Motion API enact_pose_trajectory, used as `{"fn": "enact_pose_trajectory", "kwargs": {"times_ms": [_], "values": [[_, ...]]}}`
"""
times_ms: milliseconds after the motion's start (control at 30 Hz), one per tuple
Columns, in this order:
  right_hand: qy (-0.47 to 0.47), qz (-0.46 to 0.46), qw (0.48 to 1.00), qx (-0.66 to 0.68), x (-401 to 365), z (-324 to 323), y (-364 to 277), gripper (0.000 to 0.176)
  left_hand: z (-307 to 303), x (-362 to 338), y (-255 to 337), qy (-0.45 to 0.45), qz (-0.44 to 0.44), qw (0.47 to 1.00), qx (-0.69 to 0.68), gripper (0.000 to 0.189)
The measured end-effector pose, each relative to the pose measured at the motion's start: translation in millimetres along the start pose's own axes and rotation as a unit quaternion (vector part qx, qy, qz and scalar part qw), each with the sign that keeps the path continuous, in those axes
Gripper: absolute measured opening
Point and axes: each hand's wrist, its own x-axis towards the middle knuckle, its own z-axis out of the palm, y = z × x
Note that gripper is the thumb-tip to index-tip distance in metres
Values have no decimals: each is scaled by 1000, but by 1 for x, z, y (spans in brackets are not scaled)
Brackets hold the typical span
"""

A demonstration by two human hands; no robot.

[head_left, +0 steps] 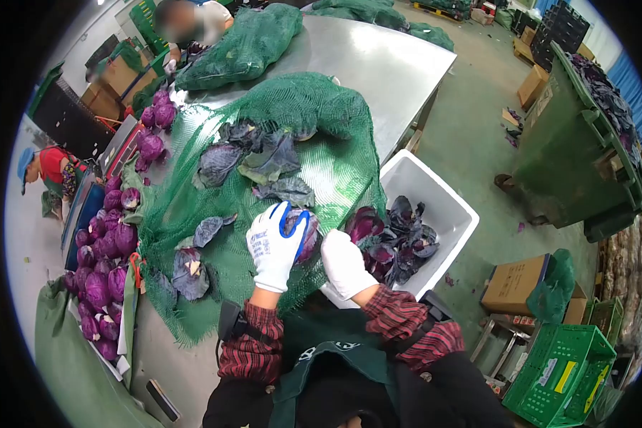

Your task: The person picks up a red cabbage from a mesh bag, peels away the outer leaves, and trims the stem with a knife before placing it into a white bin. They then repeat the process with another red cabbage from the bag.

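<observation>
My left hand [274, 246], in a white glove with blue-coated fingers, grips a red cabbage [309, 237] from its left side, thumb and fingers curled over it. Just right of the cabbage is my right hand [345, 265], in a plain white glove, fingers curled down; whatever they hold is hidden. Beneath both lies a green mesh bag [228, 285] spread over the metal table, with loose dark outer leaves [271, 157] on it. Another trimmed cabbage [190, 274] rests on the mesh at left. A white bin [449, 203] beside my right hand contains purple leaves [406, 242].
Many peeled purple cabbages [103, 285] are piled along the table's left edge. A filled mesh sack [246, 50] lies at the far end, near a co-worker [192, 25]. A green wheeled bin [563, 150] stands right, above a cardboard box [515, 285] and green crate [560, 374].
</observation>
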Motion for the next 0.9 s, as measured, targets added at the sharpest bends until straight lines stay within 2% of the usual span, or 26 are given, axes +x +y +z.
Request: {"fn": "enact_pose_trajectory", "kwargs": {"times_ms": [33, 100, 133, 167, 233, 267, 300, 367, 400, 433, 500, 600, 667, 700, 733, 767, 800, 833, 867, 900], "values": [[-2, 0, 1000, 3, -2, 3, -1, 10, 1, -1, 1, -1, -2, 1000, 2, 43], [-27, 28, 990, -132, -6, 16, 0, 15, 3, -2, 3, 7, 20, 999, 40, 43], [16, -3, 991, -136, -3, 26, 6, 19, 5, -1, 3, 0, 1, 1000, 26, 44], [14, -1, 990, -138, -2, 38, 13, 19, 5, -2, 5, -3, 0, 1000, 24, 44], [-58, 37, 997, -18, 2, 60, 21, 7, 2, -1, 7, -6, -1, 1000, 31, 45], [-89, 98, 972, -193, -1, 69, 14, 9, 5, -4, 1, 13, 11, 999, 29, 44], [-66, 73, 993, -58, -8, 76, 20, 10, 5, -7, -6, 12, 15, 999, 32, 44], [-41, 77, 990, 108, -20, 35, 11, 11, 3, -8, -23, 30, -37, 994, -93, 35], [-116, 134, 972, 156, -27, 38, 16, 12, 1, -10, -33, 18, -41, 984, -172, 30], [-141, 178, 954, 194, -22, 25, 9, 19, -1, -16, -43, 10, -35, 976, -217, 31], [-128, 209, 909, 337, -16, 14, -8, 38, -2, -30, -56, 20, -62, 920, -386, 35], [-187, 293, 775, 528, -1, 16, -35, 62, -2, -45, -68, 22, -87, 891, -445, 40], [-194, 300, 761, 542, 13, 1, -39, 60, -8, -48, -61, 31, -129, 851, -509, 42], [-201, 311, 746, 554, 21, -6, -38, 59, -12, -47, -61, 28, -126, 854, -505, 45], [-173, 261, 799, 514, 29, -10, -38, 60, -20, -44, -58, 31, -94, 865, -493, 46], [-150, 246, 818, 499, 32, -16, -36, 49, -26, -42, -53, 33, -61, 874, -481, 48], [-135, 221, 838, 480, 38, -22, -33, 47, -30, -36, -47, 27, -56, 864, -499, 51], [-121, 198, 857, 459, 45, -28, -30, 45, -35, -30, -39, 17, -24, 897, -440, 53], [-82, 167, 877, 444, 52, -27, -24, 43, -29, -27, -37, -7, -14, 902, -432, 55], [-102, 208, 873, 429, 59, -27, -18, 40, -18, -23, -38, -31, 0, 906, -422, 56]]}}
